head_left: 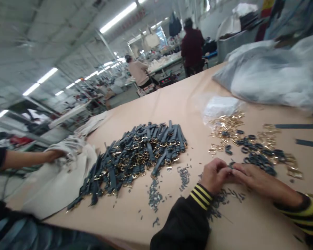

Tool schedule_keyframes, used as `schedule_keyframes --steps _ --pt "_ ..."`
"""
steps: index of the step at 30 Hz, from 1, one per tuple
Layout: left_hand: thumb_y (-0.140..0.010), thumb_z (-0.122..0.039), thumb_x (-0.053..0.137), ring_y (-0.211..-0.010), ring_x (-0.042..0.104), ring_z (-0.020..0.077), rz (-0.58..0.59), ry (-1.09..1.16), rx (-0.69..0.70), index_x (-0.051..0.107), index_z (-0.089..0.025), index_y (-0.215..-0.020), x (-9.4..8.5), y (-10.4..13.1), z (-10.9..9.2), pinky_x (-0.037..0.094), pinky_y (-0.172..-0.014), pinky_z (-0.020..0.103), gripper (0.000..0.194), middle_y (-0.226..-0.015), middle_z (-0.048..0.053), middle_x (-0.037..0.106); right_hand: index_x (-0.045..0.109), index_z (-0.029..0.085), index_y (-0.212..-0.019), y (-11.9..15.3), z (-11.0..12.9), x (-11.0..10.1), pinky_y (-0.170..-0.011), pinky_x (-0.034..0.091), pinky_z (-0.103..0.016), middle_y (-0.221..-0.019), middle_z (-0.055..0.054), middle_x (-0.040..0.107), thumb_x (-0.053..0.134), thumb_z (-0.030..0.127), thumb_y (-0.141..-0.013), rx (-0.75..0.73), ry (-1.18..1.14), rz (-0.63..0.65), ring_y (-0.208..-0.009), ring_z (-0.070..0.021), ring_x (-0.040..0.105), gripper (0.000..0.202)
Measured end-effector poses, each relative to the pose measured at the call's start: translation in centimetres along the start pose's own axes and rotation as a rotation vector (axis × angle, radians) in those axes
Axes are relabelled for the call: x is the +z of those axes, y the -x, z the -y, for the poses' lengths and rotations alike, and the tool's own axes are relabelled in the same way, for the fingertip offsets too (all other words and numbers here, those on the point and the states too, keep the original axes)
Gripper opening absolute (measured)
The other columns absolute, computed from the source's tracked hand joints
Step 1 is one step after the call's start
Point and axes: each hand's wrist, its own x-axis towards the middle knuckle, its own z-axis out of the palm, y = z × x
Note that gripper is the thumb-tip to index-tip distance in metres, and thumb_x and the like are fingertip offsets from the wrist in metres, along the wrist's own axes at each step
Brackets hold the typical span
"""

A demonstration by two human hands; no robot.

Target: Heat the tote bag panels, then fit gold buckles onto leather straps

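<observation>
My left hand (pixel 215 175) and my right hand (pixel 259 180) meet fingertip to fingertip low over the table, both closed in a pinch. A small dark bit shows at the fingertips, but the fingers hide most of it. Just beyond them lie dark grey leather loops (pixel 259 161) and gold-coloured metal buckle frames (pixel 270 139). Small dark scraps (pixel 219 205) are scattered under and in front of my wrists. Left of my hands rises a large heap of dark grey buckled straps (pixel 138 149).
Tan table (pixel 172 100) carries more scrap piles (pixel 155 196). A clear plastic bag (pixel 220 106) lies behind the buckle frames, and large plastic-wrapped bundles (pixel 276 74) at the back right. Dark strips (pixel 299 126) lie right. At left, a co-worker's hand (pixel 56 155) touches beige cloth pieces (pixel 65 177). Two people stand farther back.
</observation>
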Motion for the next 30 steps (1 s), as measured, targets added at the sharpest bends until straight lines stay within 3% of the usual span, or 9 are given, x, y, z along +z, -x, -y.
schedule_keyframes --steps 4,9,11,15,20,22,25,27,30 --pt "-0.063 -0.032 0.068 -0.052 0.048 0.0078 -0.028 0.296 -0.081 0.050 -0.016 -0.086 0.1 -0.3 -0.2 0.040 -0.052 0.022 0.034 -0.063 -0.004 0.051 0.043 0.020 -0.065 0.4 -0.1 1.2 -0.052 0.040 -0.028 -0.057 -0.003 0.051 0.029 0.046 -0.085 0.062 -0.069 -0.109 -0.054 -0.0172 0.050 0.036" --pt "-0.063 -0.049 0.067 -0.050 0.045 0.0069 0.047 0.326 -0.176 0.049 -0.013 -0.068 0.4 0.2 -0.3 0.037 -0.050 0.020 0.040 -0.058 -0.002 0.049 0.046 0.019 -0.081 0.5 0.4 1.9 -0.052 0.044 -0.028 -0.059 -0.003 0.055 0.028 0.056 -0.084 0.177 -0.078 -0.204 -0.054 -0.0187 0.055 0.041" --pt "-0.063 -0.049 0.066 -0.050 0.045 0.0076 0.076 0.303 -0.215 0.048 -0.014 -0.067 0.7 0.5 -0.1 0.037 -0.049 0.020 0.040 -0.058 -0.002 0.050 0.047 0.018 -0.086 0.3 0.2 2.0 -0.051 0.044 -0.028 -0.060 -0.003 0.058 0.029 0.057 -0.083 0.202 -0.097 -0.178 -0.054 -0.0191 0.056 0.043" --pt "-0.070 -0.051 0.057 -0.047 0.045 0.0081 0.082 0.317 -0.246 0.048 -0.014 -0.065 1.0 1.0 -0.4 0.037 -0.047 0.021 0.038 -0.054 -0.002 0.048 0.046 0.019 -0.073 0.8 0.4 1.4 -0.051 0.041 -0.026 -0.059 -0.003 0.057 0.035 0.049 -0.085 0.123 -0.088 -0.113 -0.053 -0.0163 0.055 0.035" --pt "-0.072 -0.045 0.057 -0.050 0.043 0.0064 -0.104 0.285 -0.191 0.046 -0.015 -0.064 0.5 1.6 -1.6 0.037 -0.050 0.018 0.033 -0.056 -0.005 0.043 0.044 0.018 -0.069 2.4 1.9 -0.2 -0.048 0.038 -0.022 -0.057 0.000 0.056 0.036 0.031 -0.088 0.041 -0.144 -0.007 -0.048 -0.0111 0.049 0.025" --pt "-0.074 -0.045 0.055 -0.052 0.044 0.0066 -0.003 0.267 -0.226 0.047 -0.015 -0.065 -0.3 1.4 -1.8 0.038 -0.052 0.019 0.033 -0.057 -0.004 0.043 0.045 0.017 -0.072 2.7 2.0 -0.6 -0.043 0.037 -0.020 -0.061 -0.001 0.058 0.038 0.029 -0.086 0.099 -0.262 0.048 -0.043 -0.0088 0.047 0.020" --pt "-0.079 -0.045 0.048 -0.053 0.046 0.0093 0.170 0.067 -0.229 0.050 -0.015 -0.071 -1.9 0.3 -2.1 0.041 -0.054 0.022 0.031 -0.059 -0.002 0.048 0.045 0.015 -0.079 2.6 1.2 -1.1 -0.041 0.040 -0.018 -0.071 -0.003 0.060 0.044 0.026 -0.083 0.165 -0.500 0.031 -0.047 -0.0081 0.051 0.011" --pt "-0.081 -0.041 0.046 -0.061 0.050 0.0126 0.061 -0.234 -0.065 0.055 -0.015 -0.078 -3.0 -1.1 -2.2 0.043 -0.061 0.026 0.027 -0.066 0.001 0.054 0.045 0.015 -0.080 2.3 0.5 -1.3 -0.038 0.038 -0.015 -0.071 -0.001 0.057 0.046 0.024 -0.080 0.187 -0.674 -0.049 -0.046 -0.0059 0.048 0.010" --pt "-0.082 -0.029 0.044 -0.077 0.053 0.0169 -0.083 -0.689 0.234 0.059 -0.016 -0.083 -4.2 -3.6 -2.1 0.042 -0.074 0.031 0.020 -0.082 0.006 0.058 0.044 0.016 -0.080 1.7 -0.6 -1.6 -0.029 0.023 -0.011 -0.062 0.005 0.048 0.048 0.029 -0.079 0.253 -0.936 -0.112 -0.035 -0.0012 0.031 0.014"
